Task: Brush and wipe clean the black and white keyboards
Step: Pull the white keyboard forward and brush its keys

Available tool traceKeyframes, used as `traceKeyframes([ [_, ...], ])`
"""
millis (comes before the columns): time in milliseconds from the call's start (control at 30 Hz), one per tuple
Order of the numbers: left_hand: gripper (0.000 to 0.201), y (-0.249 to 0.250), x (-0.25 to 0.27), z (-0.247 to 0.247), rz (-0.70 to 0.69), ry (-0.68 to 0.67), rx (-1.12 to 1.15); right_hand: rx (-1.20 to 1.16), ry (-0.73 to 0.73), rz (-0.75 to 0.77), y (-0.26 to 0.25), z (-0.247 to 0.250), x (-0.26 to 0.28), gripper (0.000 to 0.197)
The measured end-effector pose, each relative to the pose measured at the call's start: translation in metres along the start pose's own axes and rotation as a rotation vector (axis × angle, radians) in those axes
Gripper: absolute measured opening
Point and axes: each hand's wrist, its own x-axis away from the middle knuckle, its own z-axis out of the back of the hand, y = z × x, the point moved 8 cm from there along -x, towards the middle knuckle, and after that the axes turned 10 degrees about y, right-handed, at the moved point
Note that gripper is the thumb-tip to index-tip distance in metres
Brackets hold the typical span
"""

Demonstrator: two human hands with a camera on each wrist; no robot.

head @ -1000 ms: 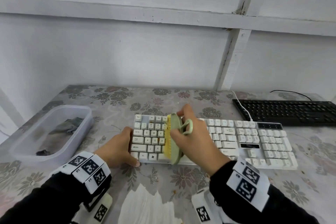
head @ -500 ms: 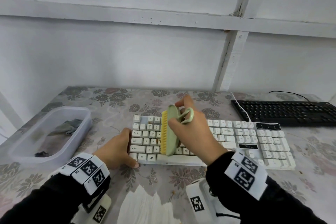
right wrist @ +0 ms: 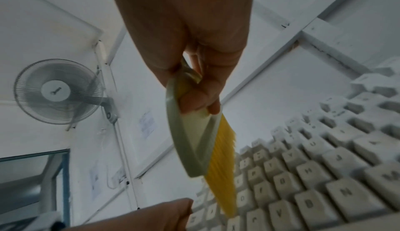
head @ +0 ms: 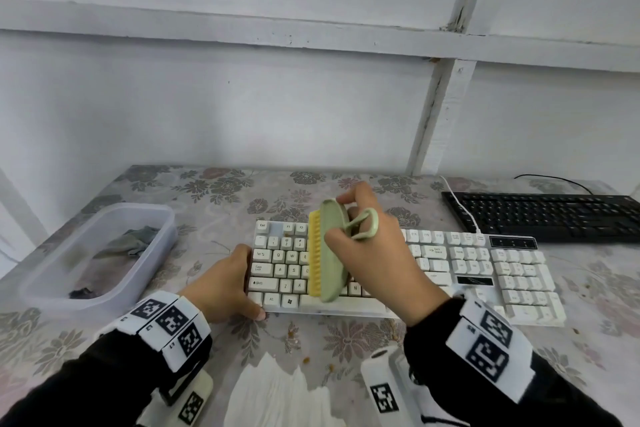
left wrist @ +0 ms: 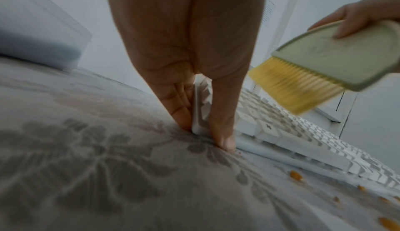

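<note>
The white keyboard (head: 450,263) lies across the middle of the flowered table, and the black keyboard (head: 547,215) sits behind it at the far right. My right hand (head: 374,253) grips a green brush (head: 329,253) with yellow bristles by its loop handle. The bristles face left over the keys of the left half. In the right wrist view the brush (right wrist: 194,145) has its bristle tips down at the keys of the white keyboard (right wrist: 314,175). My left hand (head: 225,284) holds the keyboard's left end. Its thumb (left wrist: 223,132) and fingers (left wrist: 179,111) pinch the near-left corner.
A clear plastic tub (head: 97,253) with a grey cloth (head: 131,239) stands at the left. White tissues (head: 277,395) lie at the near edge between my arms. Orange crumbs (left wrist: 295,177) are scattered on the tablecloth in front of the keyboard. The wall is close behind.
The brush has swept from the near rows toward the far rows of the white keyboard, with little movement in the last half second. My left hand has stayed on the keyboard's left end.
</note>
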Motion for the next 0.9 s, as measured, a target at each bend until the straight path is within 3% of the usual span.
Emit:
traceKeyframes([
  [133,0.078,0.000,0.000,0.000,0.000,0.005,-0.008,0.053,0.020,0.008,0.009,-0.013,-0.009,0.021],
  [333,0.082,-0.004,-0.002,-0.001,0.011,0.012,-0.007,0.089,-0.212,0.027,0.017,-0.043,0.032,0.018],
  [433,0.082,-0.004,-0.002,-0.001,0.011,0.010,-0.013,0.108,-0.259,0.026,0.012,-0.040,0.037,0.016],
  [700,0.081,-0.001,0.000,0.000,0.006,0.010,-0.009,0.071,0.006,0.022,0.004,-0.014,-0.014,0.020],
  [900,0.082,-0.003,-0.003,-0.001,0.008,0.014,-0.013,0.102,-0.260,0.046,0.013,-0.047,0.028,0.017],
])
